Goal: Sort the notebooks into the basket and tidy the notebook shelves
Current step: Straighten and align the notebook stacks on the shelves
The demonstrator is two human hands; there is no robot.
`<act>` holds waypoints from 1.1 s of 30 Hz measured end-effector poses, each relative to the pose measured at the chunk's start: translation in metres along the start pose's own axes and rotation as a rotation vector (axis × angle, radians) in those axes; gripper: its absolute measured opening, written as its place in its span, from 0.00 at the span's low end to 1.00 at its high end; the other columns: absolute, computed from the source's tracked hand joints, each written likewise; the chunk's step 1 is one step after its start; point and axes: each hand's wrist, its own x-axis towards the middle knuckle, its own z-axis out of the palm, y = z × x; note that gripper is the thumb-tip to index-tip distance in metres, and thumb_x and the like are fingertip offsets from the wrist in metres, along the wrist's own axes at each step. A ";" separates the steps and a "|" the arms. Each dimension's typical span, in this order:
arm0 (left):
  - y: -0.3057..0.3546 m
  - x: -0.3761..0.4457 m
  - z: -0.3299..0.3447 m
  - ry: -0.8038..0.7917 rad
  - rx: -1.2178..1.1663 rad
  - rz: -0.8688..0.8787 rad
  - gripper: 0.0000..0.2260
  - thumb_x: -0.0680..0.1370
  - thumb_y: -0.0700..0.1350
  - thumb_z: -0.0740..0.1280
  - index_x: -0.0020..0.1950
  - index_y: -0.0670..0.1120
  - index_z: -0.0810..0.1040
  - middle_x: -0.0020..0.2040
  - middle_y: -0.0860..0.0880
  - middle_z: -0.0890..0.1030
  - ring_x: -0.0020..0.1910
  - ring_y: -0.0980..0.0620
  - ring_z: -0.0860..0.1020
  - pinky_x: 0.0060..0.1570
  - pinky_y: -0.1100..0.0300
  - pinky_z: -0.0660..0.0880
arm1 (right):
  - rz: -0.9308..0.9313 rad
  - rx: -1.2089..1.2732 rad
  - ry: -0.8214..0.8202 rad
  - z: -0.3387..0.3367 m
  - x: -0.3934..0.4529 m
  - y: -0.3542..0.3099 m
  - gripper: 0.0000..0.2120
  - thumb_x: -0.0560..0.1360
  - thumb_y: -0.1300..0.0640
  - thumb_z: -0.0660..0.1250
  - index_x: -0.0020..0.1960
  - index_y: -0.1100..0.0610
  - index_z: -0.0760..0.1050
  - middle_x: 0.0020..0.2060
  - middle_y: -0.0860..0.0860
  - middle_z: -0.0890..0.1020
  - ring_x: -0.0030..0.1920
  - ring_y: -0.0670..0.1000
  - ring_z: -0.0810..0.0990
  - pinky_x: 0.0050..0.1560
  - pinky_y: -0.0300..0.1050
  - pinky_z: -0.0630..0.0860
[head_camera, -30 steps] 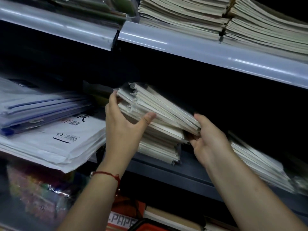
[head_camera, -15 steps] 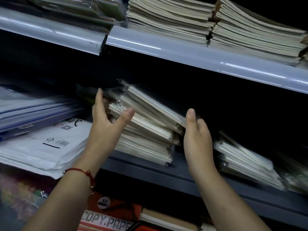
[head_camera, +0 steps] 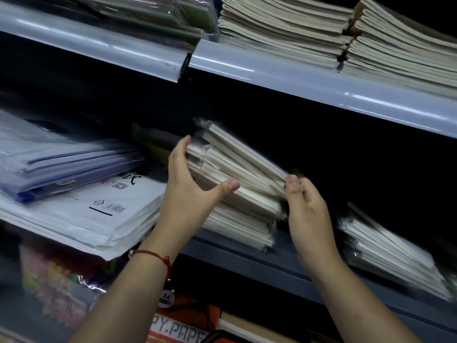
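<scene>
A slanted stack of plastic-wrapped cream notebooks (head_camera: 237,189) lies on the grey middle shelf (head_camera: 247,253). My left hand (head_camera: 190,194) presses its straight fingers against the stack's left ends, and the thumb stretches across the front edges. My right hand (head_camera: 306,206) is at the stack's right end. Its thumb tip touches the corner of the upper notebooks and its fingers are loosely curled beside it. A second wrapped notebook stack (head_camera: 388,253) lies further right on the same shelf, blurred.
White and blue plastic document pouches (head_camera: 74,194) fill the shelf to the left. The upper shelf (head_camera: 284,73) carries more notebook piles (head_camera: 309,28). Below are a copy-paper box (head_camera: 180,328) and colourful packets (head_camera: 54,285). A red and black edge (head_camera: 222,336) shows at the bottom.
Half a second ago both hands were open and just off the stack. Now the left has closed in on its left end, and the right thumb touches the right corner with fingers curled.
</scene>
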 end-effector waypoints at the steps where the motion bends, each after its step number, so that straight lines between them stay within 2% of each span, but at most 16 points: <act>1: -0.002 0.001 0.001 -0.006 0.031 0.020 0.48 0.68 0.61 0.76 0.79 0.61 0.50 0.78 0.63 0.53 0.68 0.66 0.55 0.67 0.60 0.58 | 0.010 0.010 -0.030 -0.004 0.002 0.003 0.20 0.76 0.35 0.55 0.51 0.49 0.73 0.43 0.34 0.76 0.44 0.33 0.74 0.45 0.32 0.66; 3: -0.004 0.004 0.001 -0.002 0.071 0.046 0.48 0.68 0.61 0.76 0.79 0.59 0.49 0.78 0.62 0.52 0.68 0.67 0.54 0.67 0.62 0.57 | 0.024 0.023 -0.081 -0.009 0.005 0.008 0.28 0.73 0.32 0.56 0.63 0.48 0.74 0.56 0.36 0.79 0.55 0.30 0.75 0.52 0.32 0.68; 5: -0.004 0.008 0.005 0.011 0.103 0.058 0.49 0.68 0.61 0.75 0.80 0.57 0.48 0.79 0.60 0.52 0.69 0.66 0.54 0.67 0.63 0.57 | 0.028 0.015 -0.078 -0.010 0.009 0.011 0.33 0.73 0.31 0.57 0.70 0.50 0.71 0.63 0.41 0.77 0.64 0.38 0.74 0.63 0.40 0.70; 7: -0.003 0.010 0.012 0.029 0.138 0.063 0.51 0.68 0.61 0.75 0.80 0.55 0.46 0.80 0.57 0.51 0.74 0.61 0.55 0.67 0.63 0.56 | 0.045 -0.024 -0.045 -0.007 0.012 0.011 0.28 0.76 0.34 0.58 0.64 0.54 0.72 0.58 0.43 0.77 0.61 0.45 0.76 0.60 0.45 0.71; 9: -0.002 0.012 0.018 0.056 0.152 0.052 0.54 0.66 0.59 0.77 0.80 0.55 0.44 0.81 0.54 0.50 0.77 0.55 0.54 0.67 0.62 0.55 | 0.028 -0.052 -0.025 -0.002 0.013 0.009 0.17 0.78 0.37 0.58 0.52 0.51 0.68 0.46 0.40 0.73 0.48 0.42 0.73 0.50 0.41 0.69; 10: -0.002 0.013 0.020 0.066 0.157 0.046 0.55 0.66 0.59 0.78 0.80 0.54 0.42 0.81 0.53 0.49 0.78 0.54 0.53 0.68 0.62 0.55 | 0.017 -0.081 -0.022 0.000 0.013 0.007 0.16 0.79 0.37 0.58 0.52 0.49 0.65 0.44 0.41 0.71 0.47 0.41 0.71 0.50 0.42 0.68; 14: -0.002 0.012 0.021 0.048 0.132 0.017 0.57 0.65 0.61 0.78 0.80 0.56 0.41 0.82 0.52 0.47 0.79 0.53 0.52 0.69 0.61 0.55 | -0.005 -0.113 -0.019 0.000 0.010 0.007 0.26 0.78 0.35 0.58 0.61 0.57 0.71 0.55 0.44 0.75 0.60 0.47 0.75 0.60 0.45 0.71; 16: 0.000 0.010 0.018 0.051 0.034 -0.026 0.53 0.68 0.64 0.75 0.80 0.57 0.42 0.81 0.54 0.49 0.78 0.53 0.53 0.70 0.58 0.57 | -0.014 -0.085 -0.004 -0.001 0.008 0.007 0.28 0.78 0.36 0.59 0.69 0.53 0.71 0.62 0.46 0.78 0.65 0.46 0.75 0.66 0.46 0.72; 18: 0.002 0.010 0.018 0.098 -0.043 -0.043 0.46 0.71 0.65 0.71 0.80 0.58 0.46 0.81 0.55 0.52 0.78 0.53 0.55 0.68 0.58 0.59 | -0.031 -0.028 0.034 -0.001 0.008 0.006 0.24 0.78 0.38 0.62 0.68 0.52 0.74 0.59 0.47 0.81 0.61 0.45 0.78 0.62 0.42 0.75; 20: 0.002 0.011 0.019 0.147 -0.074 -0.055 0.43 0.72 0.64 0.71 0.79 0.59 0.51 0.80 0.56 0.56 0.77 0.54 0.58 0.66 0.59 0.60 | -0.057 0.032 0.102 0.001 0.009 0.007 0.18 0.79 0.43 0.65 0.56 0.57 0.80 0.41 0.44 0.82 0.43 0.39 0.79 0.46 0.31 0.74; 22: 0.001 0.014 0.022 0.184 -0.078 -0.059 0.42 0.72 0.63 0.73 0.79 0.58 0.54 0.79 0.57 0.60 0.76 0.55 0.60 0.67 0.59 0.61 | -0.068 0.050 0.149 0.004 0.009 0.008 0.20 0.79 0.46 0.66 0.43 0.64 0.75 0.28 0.45 0.69 0.28 0.42 0.67 0.31 0.32 0.66; 24: 0.000 0.017 0.025 0.212 -0.047 -0.047 0.42 0.71 0.62 0.74 0.79 0.56 0.56 0.77 0.56 0.63 0.75 0.55 0.62 0.70 0.58 0.63 | -0.065 0.055 0.184 0.010 0.009 0.007 0.21 0.80 0.47 0.65 0.39 0.65 0.71 0.26 0.46 0.64 0.27 0.44 0.62 0.29 0.35 0.64; 27: -0.001 0.018 0.024 0.208 -0.021 -0.032 0.42 0.69 0.63 0.74 0.77 0.55 0.59 0.75 0.55 0.66 0.73 0.55 0.65 0.71 0.56 0.65 | -0.076 -0.005 0.167 0.013 0.010 0.007 0.20 0.80 0.45 0.64 0.38 0.61 0.72 0.26 0.47 0.67 0.27 0.43 0.65 0.28 0.34 0.65; 30: -0.003 0.021 0.012 0.130 -0.016 -0.050 0.43 0.69 0.62 0.75 0.78 0.56 0.57 0.76 0.54 0.65 0.74 0.53 0.64 0.72 0.53 0.65 | -0.064 0.026 0.069 0.003 0.008 0.008 0.18 0.81 0.45 0.61 0.43 0.58 0.75 0.28 0.49 0.74 0.29 0.46 0.72 0.33 0.31 0.66; 32: -0.005 0.026 0.002 0.075 -0.006 -0.072 0.46 0.68 0.62 0.75 0.80 0.55 0.55 0.78 0.53 0.63 0.75 0.52 0.63 0.72 0.54 0.64 | -0.026 0.067 0.005 -0.005 0.009 0.012 0.11 0.81 0.48 0.62 0.49 0.53 0.79 0.40 0.45 0.83 0.43 0.41 0.81 0.45 0.30 0.71; 33: -0.007 0.029 -0.002 0.060 -0.001 -0.073 0.46 0.69 0.62 0.74 0.80 0.54 0.56 0.78 0.53 0.64 0.75 0.52 0.64 0.72 0.55 0.65 | 0.013 0.090 0.001 -0.008 0.010 0.017 0.09 0.81 0.49 0.62 0.53 0.50 0.80 0.44 0.42 0.84 0.48 0.38 0.81 0.52 0.32 0.72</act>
